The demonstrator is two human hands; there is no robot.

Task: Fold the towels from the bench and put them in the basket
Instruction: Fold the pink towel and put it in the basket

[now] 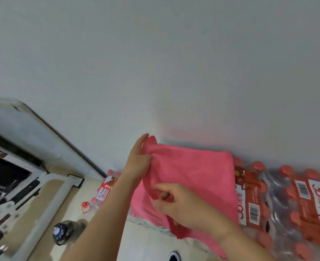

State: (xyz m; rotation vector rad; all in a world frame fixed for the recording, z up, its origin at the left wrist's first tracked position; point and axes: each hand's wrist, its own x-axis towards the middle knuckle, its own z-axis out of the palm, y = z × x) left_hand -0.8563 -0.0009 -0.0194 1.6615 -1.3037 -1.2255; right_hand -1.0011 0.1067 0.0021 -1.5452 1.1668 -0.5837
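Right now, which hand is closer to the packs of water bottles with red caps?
The right hand. It pinches the pink towel just left of the bottle packs by the wall. The left hand holds the towel's top corner on the far side from them.
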